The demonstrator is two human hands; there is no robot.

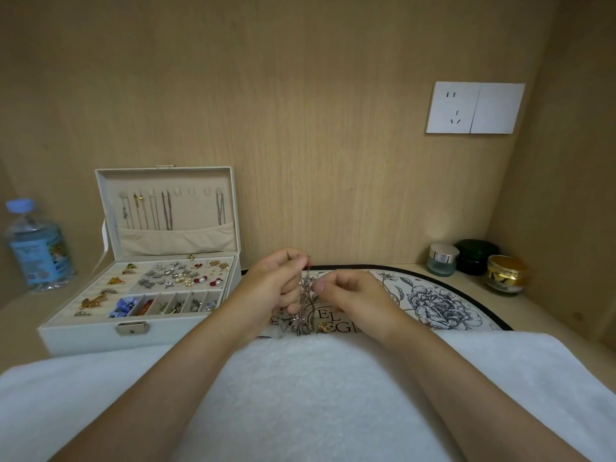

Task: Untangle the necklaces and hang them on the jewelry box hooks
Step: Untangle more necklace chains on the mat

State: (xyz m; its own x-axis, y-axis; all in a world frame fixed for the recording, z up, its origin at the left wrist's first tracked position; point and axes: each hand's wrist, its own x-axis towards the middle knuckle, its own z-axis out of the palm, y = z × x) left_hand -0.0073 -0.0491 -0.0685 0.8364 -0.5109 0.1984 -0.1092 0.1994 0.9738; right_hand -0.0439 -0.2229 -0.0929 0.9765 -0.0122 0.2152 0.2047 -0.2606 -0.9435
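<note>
White towel covers the near edge of the tabletop, and both bare forearms reach over it. Beyond the towel lies a round mat printed with dark flowers. Above the mat, the left hand pinches the top of a tangled bunch of necklaces between thumb and forefinger, its grip clamped on the chain. The right hand, just beside it, has its fingers curled, and its grip pinches the same bunch lower down. The loose ends hang down and touch the mat.

To the left stands the open jewelry box, its lid upright. Several chains hang from the hooks in the lid, and small earrings and brooches fill the tray compartments. A water bottle stands left of the box. Three jars sit at the far right, below a wall socket.
</note>
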